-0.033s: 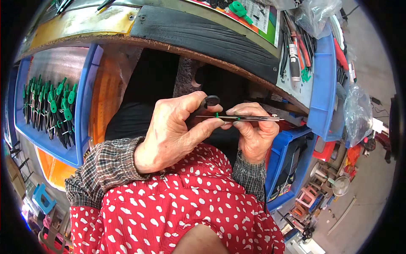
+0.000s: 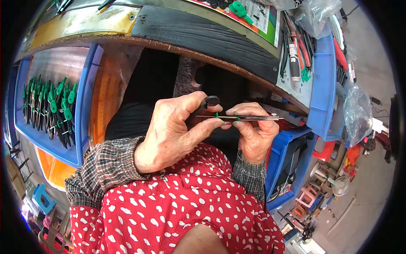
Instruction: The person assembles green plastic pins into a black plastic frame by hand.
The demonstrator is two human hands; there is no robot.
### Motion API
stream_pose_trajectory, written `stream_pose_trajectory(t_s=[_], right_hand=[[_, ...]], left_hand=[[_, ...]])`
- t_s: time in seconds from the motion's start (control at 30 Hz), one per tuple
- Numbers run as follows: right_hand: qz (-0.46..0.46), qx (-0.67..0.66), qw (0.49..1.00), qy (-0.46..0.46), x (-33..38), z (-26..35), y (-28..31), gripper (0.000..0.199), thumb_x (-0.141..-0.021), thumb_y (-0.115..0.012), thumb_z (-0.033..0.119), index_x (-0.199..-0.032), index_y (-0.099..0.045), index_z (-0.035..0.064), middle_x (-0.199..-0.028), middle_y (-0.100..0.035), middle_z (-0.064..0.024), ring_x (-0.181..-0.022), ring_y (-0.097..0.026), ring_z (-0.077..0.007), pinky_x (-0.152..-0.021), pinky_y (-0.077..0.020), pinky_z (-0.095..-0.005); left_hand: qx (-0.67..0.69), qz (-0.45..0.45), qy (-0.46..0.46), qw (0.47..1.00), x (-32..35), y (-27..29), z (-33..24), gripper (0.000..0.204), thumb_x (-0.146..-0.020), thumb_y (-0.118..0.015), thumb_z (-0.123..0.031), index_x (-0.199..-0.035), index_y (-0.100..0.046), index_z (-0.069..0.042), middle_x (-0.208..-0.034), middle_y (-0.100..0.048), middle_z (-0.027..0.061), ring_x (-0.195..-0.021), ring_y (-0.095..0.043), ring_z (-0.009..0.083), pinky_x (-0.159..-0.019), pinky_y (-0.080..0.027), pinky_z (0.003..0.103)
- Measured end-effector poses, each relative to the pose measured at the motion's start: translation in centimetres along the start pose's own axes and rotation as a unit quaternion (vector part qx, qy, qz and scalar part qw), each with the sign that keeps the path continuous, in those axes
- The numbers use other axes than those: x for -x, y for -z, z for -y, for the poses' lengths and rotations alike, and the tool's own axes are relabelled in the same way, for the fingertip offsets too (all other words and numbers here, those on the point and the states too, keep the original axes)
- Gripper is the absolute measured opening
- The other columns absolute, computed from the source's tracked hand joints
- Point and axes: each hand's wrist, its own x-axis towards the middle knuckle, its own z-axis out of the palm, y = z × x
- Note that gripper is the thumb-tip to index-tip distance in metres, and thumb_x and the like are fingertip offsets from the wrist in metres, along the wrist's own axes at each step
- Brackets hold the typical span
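Between my hands, above my lap, lies a slim black-and-metal tool (image 2: 253,118) with a round black end (image 2: 212,100) and a small green piece near its middle; its exact kind cannot be told. My left hand (image 2: 173,129) pinches it at the black end, thumb and fingers closed. On the other side, the thumb and fingers of my right hand (image 2: 253,135) grip its long thin metal part, whose tip sticks out past them to the right. My palms hide part of the tool.
A blue bin (image 2: 80,139) at the left holds several slim black pieces with green heads (image 2: 53,106). The workbench edge (image 2: 203,42) runs across the far side, with a screwdriver (image 2: 294,63), pliers and a green piece (image 2: 241,12) on it. Blue bins (image 2: 322,84) stand at the right.
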Motion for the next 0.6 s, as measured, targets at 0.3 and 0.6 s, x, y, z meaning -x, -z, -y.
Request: stream_pose_trajectory(t_s=[0.3, 0.6], right_hand=[[0.002, -0.005, 0.999, -0.045, 0.2, 0.9, -1.0, 0.018, -0.081, -0.066, -0.005, -0.099, -0.062, -0.0091, -0.099, -0.062, -0.018, -0.08, -0.067, -0.0238, -0.066, -0.0602, -0.0315], [-0.002, 0.025, 0.998, -0.06, 0.3, 1.4, -1.4, 0.017, -0.085, -0.066, 0.001, -0.098, -0.061, -0.0081, -0.091, -0.065, -0.0143, -0.073, -0.067, -0.0203, -0.065, -0.0575, -0.0283]], left_hand=[[0.003, -0.004, -0.002, 1.0, 0.7, 0.7, 0.0, 0.02, -0.082, -0.071, -0.005, -0.1, -0.065, 0.001, -0.08, -0.064, 0.0059, -0.07, -0.06, 0.0076, -0.063, -0.048, 0.022], [-0.055, -0.006, -0.053, 0.997, 1.0, 0.8, 0.0, 0.021, -0.079, -0.073, -0.004, -0.098, -0.065, 0.0, -0.078, -0.063, 0.0081, -0.067, -0.06, 0.0082, -0.061, -0.048, 0.022]])
